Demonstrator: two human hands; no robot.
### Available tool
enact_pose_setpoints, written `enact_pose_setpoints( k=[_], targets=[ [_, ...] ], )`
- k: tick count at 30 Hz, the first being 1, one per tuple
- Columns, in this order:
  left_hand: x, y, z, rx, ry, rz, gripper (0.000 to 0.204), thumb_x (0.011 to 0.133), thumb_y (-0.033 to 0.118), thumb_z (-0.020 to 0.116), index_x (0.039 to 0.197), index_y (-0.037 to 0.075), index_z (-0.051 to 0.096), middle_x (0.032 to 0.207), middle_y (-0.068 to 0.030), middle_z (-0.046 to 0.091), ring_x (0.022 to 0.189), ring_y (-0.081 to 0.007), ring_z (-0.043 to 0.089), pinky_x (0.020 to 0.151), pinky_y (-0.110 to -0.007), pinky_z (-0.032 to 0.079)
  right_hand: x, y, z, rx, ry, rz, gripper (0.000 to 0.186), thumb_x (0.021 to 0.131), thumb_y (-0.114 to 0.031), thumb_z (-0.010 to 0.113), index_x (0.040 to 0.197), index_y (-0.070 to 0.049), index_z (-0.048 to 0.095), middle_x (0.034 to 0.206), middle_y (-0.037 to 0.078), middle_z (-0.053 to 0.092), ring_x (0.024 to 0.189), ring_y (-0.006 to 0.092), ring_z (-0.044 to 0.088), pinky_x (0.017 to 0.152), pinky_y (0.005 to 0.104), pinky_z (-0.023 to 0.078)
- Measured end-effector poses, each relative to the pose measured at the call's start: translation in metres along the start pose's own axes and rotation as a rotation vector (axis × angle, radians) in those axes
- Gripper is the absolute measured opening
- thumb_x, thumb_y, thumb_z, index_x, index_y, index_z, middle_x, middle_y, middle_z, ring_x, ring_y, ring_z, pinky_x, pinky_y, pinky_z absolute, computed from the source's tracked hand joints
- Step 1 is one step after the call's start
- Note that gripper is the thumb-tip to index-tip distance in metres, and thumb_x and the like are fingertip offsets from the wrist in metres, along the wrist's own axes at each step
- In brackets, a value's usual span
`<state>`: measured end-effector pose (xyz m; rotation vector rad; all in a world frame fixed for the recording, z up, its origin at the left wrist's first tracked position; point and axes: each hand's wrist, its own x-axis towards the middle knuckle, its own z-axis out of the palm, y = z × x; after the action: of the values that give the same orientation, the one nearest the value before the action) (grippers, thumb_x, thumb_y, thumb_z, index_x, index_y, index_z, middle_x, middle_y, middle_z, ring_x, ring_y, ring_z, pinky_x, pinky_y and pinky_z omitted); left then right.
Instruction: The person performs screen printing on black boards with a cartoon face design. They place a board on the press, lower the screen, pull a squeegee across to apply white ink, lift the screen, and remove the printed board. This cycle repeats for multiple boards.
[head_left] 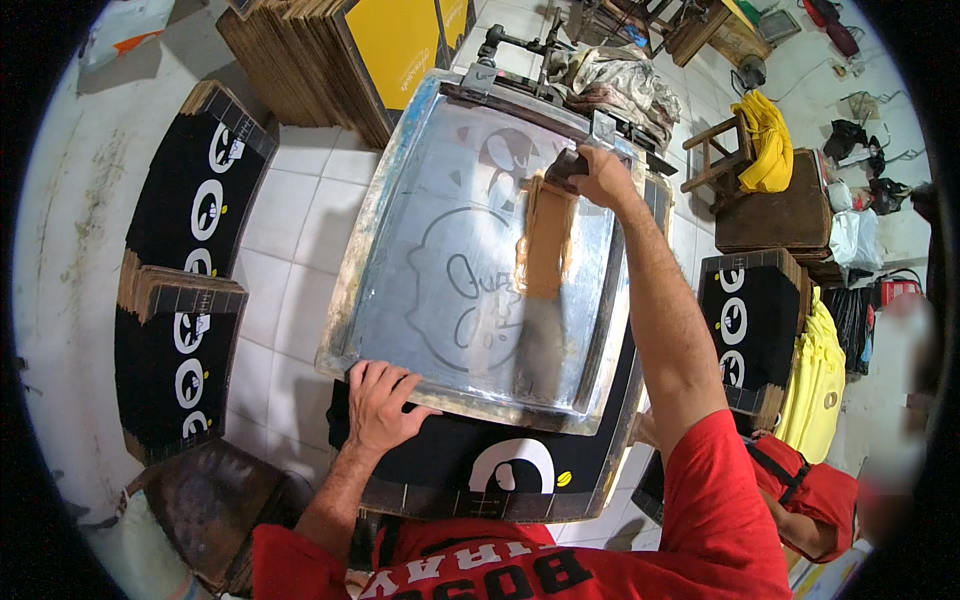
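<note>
The right hand [604, 179] clasps its fingers around the squeegee [566, 166], probably light, stiff, best held along its back; the left hand [386, 408] rests, fingers spread, on the screen frame [500, 409].

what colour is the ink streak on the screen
The ink streak is orange-brown, best seen in the head view.

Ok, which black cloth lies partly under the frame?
The middle cloth, nearest the left hand; the upper-left cloth, lower-left cloth and right cloth lie clear of the frame.
</note>
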<state>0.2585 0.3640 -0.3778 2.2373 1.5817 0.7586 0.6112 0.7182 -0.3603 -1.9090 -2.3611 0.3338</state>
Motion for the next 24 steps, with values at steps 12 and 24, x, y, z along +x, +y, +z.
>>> enact_pose_setpoints(
  k=[12,24],
  targets=[
    [-0.001,0.004,0.001,0.008,0.033,0.021,0.052,0.059,0.036,0.093,0.094,0.005,0.072,0.094,-0.0076,0.064,0.094,-0.0299,0.059,0.093,-0.048,0.041,-0.208,-0.086,0.050,0.218,0.468,-0.026,0.046,0.074,0.007,0.066,0.117,-0.008,0.069,0.106,0.011,0.068,0.102,0.0355,0.061,0.088,0.0460,0.048],
    [0.081,0.077,-0.143,0.113,0.153,0.294,0.057,0.063,0.053,0.090,0.093,0.007,0.075,0.092,-0.0073,0.068,0.094,-0.0301,0.062,0.103,-0.053,0.036,-0.342,-0.160,-0.088,0.172,0.957,-0.099,0.053,0.070,0.007,0.061,0.119,-0.009,0.072,0.125,0.011,0.073,0.122,0.0344,0.064,0.104,0.0445,0.046]
  ],
)
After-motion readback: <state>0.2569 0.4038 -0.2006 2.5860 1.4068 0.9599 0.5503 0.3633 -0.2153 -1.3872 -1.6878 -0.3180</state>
